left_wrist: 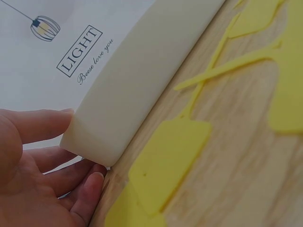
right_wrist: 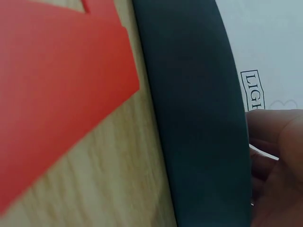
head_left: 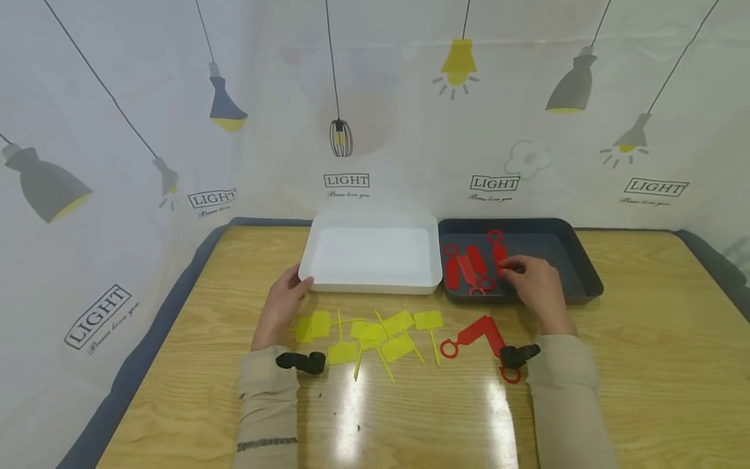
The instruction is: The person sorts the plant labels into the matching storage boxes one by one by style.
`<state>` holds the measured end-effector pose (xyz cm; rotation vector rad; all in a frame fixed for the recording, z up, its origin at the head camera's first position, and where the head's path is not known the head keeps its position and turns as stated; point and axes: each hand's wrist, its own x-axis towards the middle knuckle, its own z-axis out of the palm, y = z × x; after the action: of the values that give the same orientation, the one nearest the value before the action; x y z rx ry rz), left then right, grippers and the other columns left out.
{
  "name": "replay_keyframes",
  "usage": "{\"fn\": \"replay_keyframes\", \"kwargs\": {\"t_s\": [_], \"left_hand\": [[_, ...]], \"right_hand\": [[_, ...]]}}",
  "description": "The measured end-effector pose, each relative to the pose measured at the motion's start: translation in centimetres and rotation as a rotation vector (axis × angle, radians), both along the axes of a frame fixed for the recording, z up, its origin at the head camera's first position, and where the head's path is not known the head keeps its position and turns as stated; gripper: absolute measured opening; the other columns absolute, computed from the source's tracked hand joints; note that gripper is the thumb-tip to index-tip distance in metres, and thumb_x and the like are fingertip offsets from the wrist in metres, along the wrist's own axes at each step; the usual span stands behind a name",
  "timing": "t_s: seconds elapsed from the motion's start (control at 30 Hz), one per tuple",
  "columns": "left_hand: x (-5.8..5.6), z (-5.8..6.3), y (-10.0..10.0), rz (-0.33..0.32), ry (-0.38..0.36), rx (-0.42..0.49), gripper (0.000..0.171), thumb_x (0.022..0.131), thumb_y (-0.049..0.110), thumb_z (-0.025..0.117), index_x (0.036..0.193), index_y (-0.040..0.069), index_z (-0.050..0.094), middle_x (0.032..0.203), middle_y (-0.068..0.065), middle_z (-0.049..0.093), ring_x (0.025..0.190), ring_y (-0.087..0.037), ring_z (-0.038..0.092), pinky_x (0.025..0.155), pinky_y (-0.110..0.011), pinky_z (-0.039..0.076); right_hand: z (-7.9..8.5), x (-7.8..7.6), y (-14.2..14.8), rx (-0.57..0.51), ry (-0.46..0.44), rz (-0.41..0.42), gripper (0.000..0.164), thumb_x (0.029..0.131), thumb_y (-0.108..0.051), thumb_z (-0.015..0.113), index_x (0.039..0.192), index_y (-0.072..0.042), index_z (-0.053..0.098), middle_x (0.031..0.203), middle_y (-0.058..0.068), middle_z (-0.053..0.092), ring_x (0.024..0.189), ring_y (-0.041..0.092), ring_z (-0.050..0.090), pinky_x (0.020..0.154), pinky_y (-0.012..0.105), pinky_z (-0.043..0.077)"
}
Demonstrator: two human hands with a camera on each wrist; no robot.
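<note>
Handling one red tag [head_left: 499, 251]: right hand [head_left: 538, 286] pinching its ringless end inside dark tray [head_left: 541, 245], left hand [head_left: 284, 298] gripping corner of white tray [head_left: 377, 288]; best laid flat, clear of neighbouring tags [head_left: 477, 259].

Head view: the near edge of the desk [head_left: 176, 417] is cut off; before the near edge of the dark tray [head_left: 588, 281], a black mount [head_left: 520, 356] partly hides a red tag [head_left: 494, 333]; inside, the right hand [head_left: 538, 290] covers the end of a second red tag [head_left: 499, 251]. Left wrist view: yellow tags [left_wrist: 135, 208] are cropped.
</note>
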<state>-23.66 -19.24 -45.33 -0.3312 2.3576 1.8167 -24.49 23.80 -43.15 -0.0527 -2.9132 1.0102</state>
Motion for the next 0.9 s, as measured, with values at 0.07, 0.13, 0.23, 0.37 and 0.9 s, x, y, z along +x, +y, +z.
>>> {"fn": "replay_keyframes", "kwargs": {"t_s": [0.07,0.13,0.23,0.37,0.9], "left_hand": [[-0.01,0.06,0.02,0.003,-0.003,-0.007,0.056,0.091,0.033,0.050,0.140,0.016,0.029,0.141,-0.003,0.032,0.126,-0.017,0.030,0.102,-0.037,0.028],[-0.03,0.11,0.05,0.007,-0.005,-0.010,0.056,0.091,0.033,0.050,0.140,0.017,0.029,0.141,-0.002,0.032,0.127,-0.017,0.030,0.102,-0.036,0.028],[-0.09,0.12,0.04,0.013,-0.009,-0.017,0.056,0.091,0.033,0.050,0.140,0.017,0.029,0.141,-0.002,0.032,0.126,-0.016,0.031,0.102,-0.036,0.028],[-0.15,0.08,0.02,0.023,-0.021,-0.011,0.056,0.091,0.033,0.050,0.140,0.018,0.029,0.141,-0.001,0.032,0.126,-0.015,0.031,0.101,-0.036,0.029],[-0.22,-0.17,0.07,0.026,-0.028,-0.017,0.057,0.090,0.036,0.051,0.140,0.018,0.030,0.141,-0.001,0.032,0.127,-0.016,0.030,0.103,-0.036,0.027]], "right_hand": [[0.00,-0.03,-0.01,0.013,-0.009,0.015,0.024,0.088,-0.020,0.056,0.106,-0.007,0.064,0.105,0.016,0.061,0.094,0.033,0.053,0.072,0.044,0.043],[0.00,-0.06,-0.10,0.025,-0.023,0.029,0.024,0.088,-0.020,0.056,0.107,-0.007,0.064,0.107,0.017,0.060,0.094,0.034,0.052,0.072,0.045,0.043],[0.00,-0.11,-0.28,0.049,-0.035,0.042,0.025,0.088,-0.019,0.057,0.108,-0.006,0.063,0.108,0.018,0.060,0.095,0.036,0.052,0.073,0.047,0.042],[-0.02,-0.06,-0.48,0.076,-0.053,0.037,0.024,0.087,-0.018,0.056,0.108,-0.007,0.064,0.109,0.018,0.059,0.096,0.037,0.052,0.073,0.048,0.042],[0.07,-0.16,-0.64,0.192,-0.229,0.064,0.035,0.090,-0.034,0.049,0.114,-0.010,0.060,0.116,0.017,0.055,0.103,0.039,0.048,0.074,0.053,0.040]]}}
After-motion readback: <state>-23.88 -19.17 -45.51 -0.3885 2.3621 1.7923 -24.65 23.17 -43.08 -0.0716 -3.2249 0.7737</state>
